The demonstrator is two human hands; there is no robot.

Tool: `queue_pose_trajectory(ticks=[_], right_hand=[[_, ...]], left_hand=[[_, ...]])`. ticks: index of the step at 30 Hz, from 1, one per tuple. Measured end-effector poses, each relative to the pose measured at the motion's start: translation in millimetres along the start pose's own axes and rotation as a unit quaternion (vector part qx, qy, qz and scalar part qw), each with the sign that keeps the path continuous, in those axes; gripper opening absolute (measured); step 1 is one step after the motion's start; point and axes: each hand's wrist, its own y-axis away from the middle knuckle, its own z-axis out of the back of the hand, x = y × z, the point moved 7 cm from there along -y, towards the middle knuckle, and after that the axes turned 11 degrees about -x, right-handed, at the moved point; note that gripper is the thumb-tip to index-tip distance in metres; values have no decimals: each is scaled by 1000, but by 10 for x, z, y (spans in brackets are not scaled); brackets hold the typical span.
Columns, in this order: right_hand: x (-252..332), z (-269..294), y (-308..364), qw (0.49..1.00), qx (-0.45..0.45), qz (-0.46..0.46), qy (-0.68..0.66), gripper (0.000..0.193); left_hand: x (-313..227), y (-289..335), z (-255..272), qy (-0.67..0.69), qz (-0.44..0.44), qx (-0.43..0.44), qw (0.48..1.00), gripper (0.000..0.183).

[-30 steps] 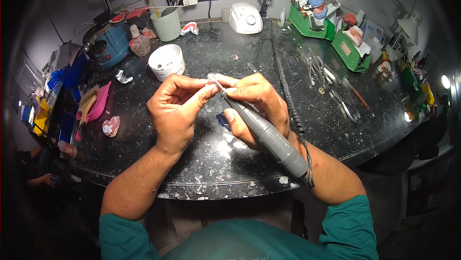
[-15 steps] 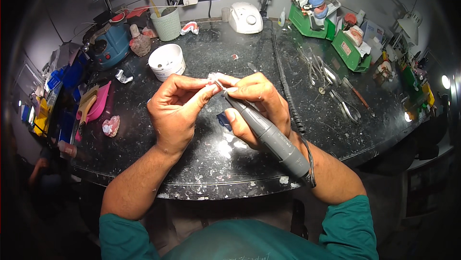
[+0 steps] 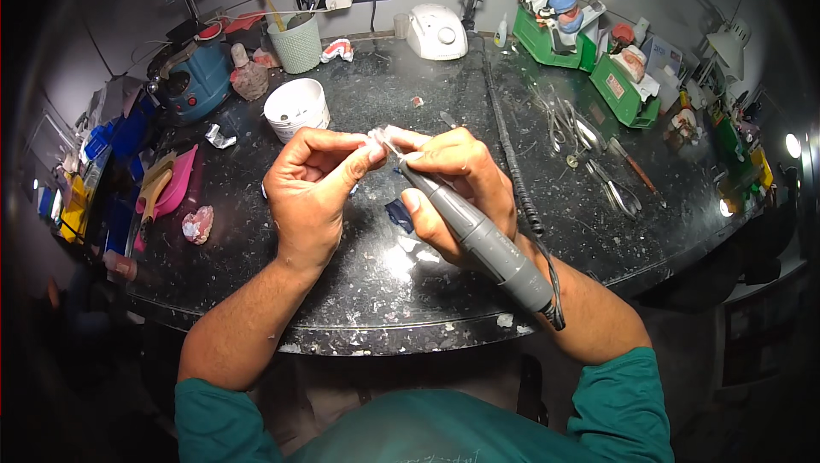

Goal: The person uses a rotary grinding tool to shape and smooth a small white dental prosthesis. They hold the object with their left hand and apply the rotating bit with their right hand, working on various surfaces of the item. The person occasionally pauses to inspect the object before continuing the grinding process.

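My left hand (image 3: 309, 185) pinches a small whitish-pink piece (image 3: 377, 136) between thumb and fingertips, above the middle of the bench. It looks like dental work, but its exact shape is mostly covered by the fingers. Held like a pen in my right hand (image 3: 474, 174) is a grey rotary handpiece (image 3: 489, 245). Its thin metal tip (image 3: 391, 147) meets or nearly meets the piece; contact is too small to make out. A black cable hangs from the handpiece's rear end by my right wrist. Below the hands lies a dark blue scrap (image 3: 399, 216).
The black bench (image 3: 359, 292) carries a white tub (image 3: 296, 111), a pink dental model (image 3: 197, 225) and a pink dustpan (image 3: 178, 181) on the left. Metal hand tools (image 3: 611, 185) and green bins (image 3: 628, 96) stand right. A coiled cord (image 3: 504, 138) runs beside my right hand. A white control box (image 3: 437, 32) sits behind.
The handpiece's rear end has dropped slightly toward me. My left hand has turned a little, and the held piece shows paler at the fingertips. Both grips are unchanged.
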Motion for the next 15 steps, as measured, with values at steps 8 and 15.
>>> queue_pose_trajectory(ticks=[8, 15], right_hand=[[40, 9, -22, 999, -11, -2, 30, 38], [39, 4, -33, 1000, -11, 8, 27, 37]], left_hand=[[-19, 11, -6, -16, -2, -1, 1000, 14], [-52, 27, -25, -49, -9, 6, 999, 14]])
